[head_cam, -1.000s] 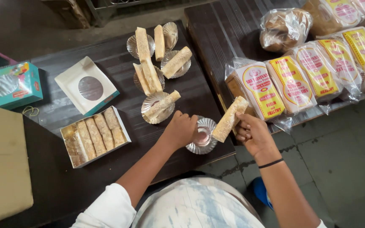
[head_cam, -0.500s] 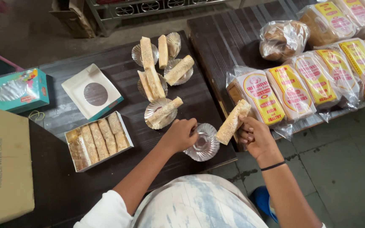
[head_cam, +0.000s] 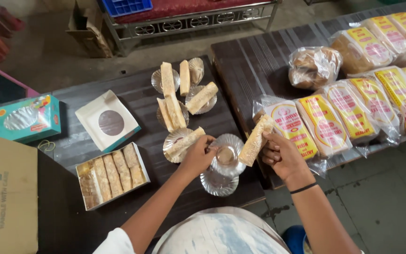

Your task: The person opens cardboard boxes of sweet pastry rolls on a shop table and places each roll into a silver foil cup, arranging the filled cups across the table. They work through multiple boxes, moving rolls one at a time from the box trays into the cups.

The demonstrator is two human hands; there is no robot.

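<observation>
Our left hand (head_cam: pixel 197 155) pinches a foil cup (head_cam: pixel 227 155) above the stack (head_cam: pixel 219 183); our right hand (head_cam: pixel 282 157) grips a cake bar (head_cam: pixel 255 140).

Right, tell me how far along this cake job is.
Done: five cake bars sit in foil cups on the table, and the tray holds a full row. In hand: the left hand lifts a foil cup, and the right hand holds a bar. Left: several sealed packets.

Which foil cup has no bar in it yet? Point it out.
The foil cup pinched by the left hand, beside the bar in the right hand. The filled cups behind each carry a bar.
</observation>
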